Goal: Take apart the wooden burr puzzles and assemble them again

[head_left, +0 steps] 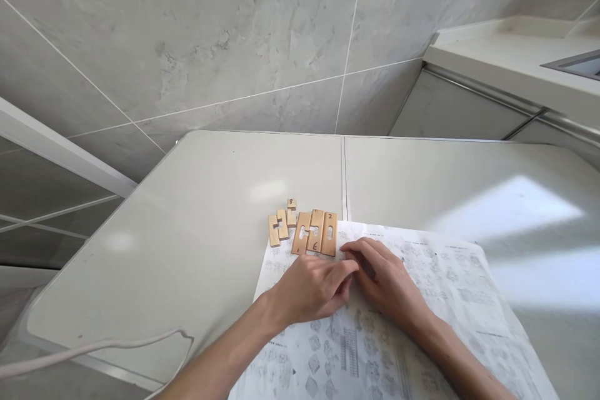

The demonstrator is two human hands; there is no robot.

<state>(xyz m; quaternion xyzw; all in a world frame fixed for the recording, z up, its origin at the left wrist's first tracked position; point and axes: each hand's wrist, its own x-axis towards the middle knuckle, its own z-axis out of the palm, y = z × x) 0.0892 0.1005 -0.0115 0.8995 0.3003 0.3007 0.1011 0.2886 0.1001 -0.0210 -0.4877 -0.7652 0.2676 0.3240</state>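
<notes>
We note our left hand and right hand resting on the instruction sheet, fingers loosely together, fingertips meeting, clamping nothing visible. The wooden puzzle pieces lie on the table, just beyond the fingertips.

Head camera, single view: looks forward-down, close over table, wall beyond.

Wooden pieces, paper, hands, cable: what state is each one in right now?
Wooden pieces: lying flat in a loose cluster, unassembled, some on the paper's far edge.
Paper sheet: spread flat on the table, printed side up.
Left hand: resting on the paper, holding nothing visible.
Right hand: resting on the paper, fingertips meeting the left hand.
Cable: slack along the table's near edge.
</notes>
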